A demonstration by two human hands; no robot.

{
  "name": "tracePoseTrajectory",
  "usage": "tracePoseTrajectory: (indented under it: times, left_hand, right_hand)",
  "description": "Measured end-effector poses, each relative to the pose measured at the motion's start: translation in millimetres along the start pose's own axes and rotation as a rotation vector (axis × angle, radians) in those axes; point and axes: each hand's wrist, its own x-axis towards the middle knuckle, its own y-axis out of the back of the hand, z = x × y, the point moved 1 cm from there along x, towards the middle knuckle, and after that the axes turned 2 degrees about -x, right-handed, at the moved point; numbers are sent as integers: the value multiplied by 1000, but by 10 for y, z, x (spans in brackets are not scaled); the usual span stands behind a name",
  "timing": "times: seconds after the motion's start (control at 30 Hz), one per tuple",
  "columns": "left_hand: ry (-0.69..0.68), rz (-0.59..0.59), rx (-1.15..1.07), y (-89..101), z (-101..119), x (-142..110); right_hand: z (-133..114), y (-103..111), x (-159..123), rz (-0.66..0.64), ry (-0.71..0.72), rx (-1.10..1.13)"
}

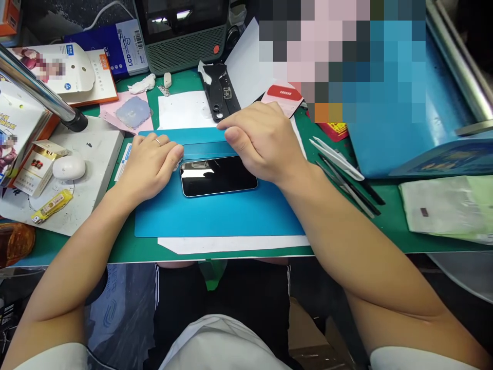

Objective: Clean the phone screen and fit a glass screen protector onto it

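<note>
A smartphone [219, 177] lies on the blue mat [215, 216], its glossy black screen facing up and reflecting light. Just beyond its left end is my left hand [152, 164], with a ring on one finger and the fingers curled together. A tiny pale edge shows by its thumb tip; what it belongs to is unclear. My right hand [265, 141] is bent over the phone's right end, hiding that corner. Its index finger and thumb are drawn close together, and whatever they may hold is hidden. Faint straight lines run across the mat between both hands.
Behind the mat lies a black phone-shaped part [220, 92] on white paper. Tweezers and slim tools [348, 180] lie to the right, near a plastic packet [447, 205]. At left, a white board [92, 169] carries a cigarette box [36, 167], earbud case [69, 167] and yellow cutter [53, 205].
</note>
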Motion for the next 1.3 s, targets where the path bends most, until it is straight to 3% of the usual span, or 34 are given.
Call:
tracePoseTrajectory:
  times: [0.2, 0.43, 0.77, 0.93, 1.03, 1.2, 1.3]
  left_hand:
    - [51, 45, -41, -20, -32, 4]
    - [143, 84, 94, 108, -40, -20]
    - [35, 75, 145, 82, -142, -68]
    - [75, 213, 2, 149, 25, -77]
    - [17, 312, -157, 145, 148, -101]
    - [-63, 327, -287, 64, 263, -115]
    - [-60, 332, -321, 52, 275, -111]
  right_hand:
    - [78, -59, 22, 27, -45, 10]
    - [206, -145, 50, 83, -104, 5]
    - [223, -330, 49, 73, -86, -6]
    - [103, -238, 43, 52, -1, 48]
    - [-39, -204, 19, 0, 66, 151]
    - [-241, -229, -33, -101, 84, 296]
    - [-293, -234, -50, -64, 85, 354]
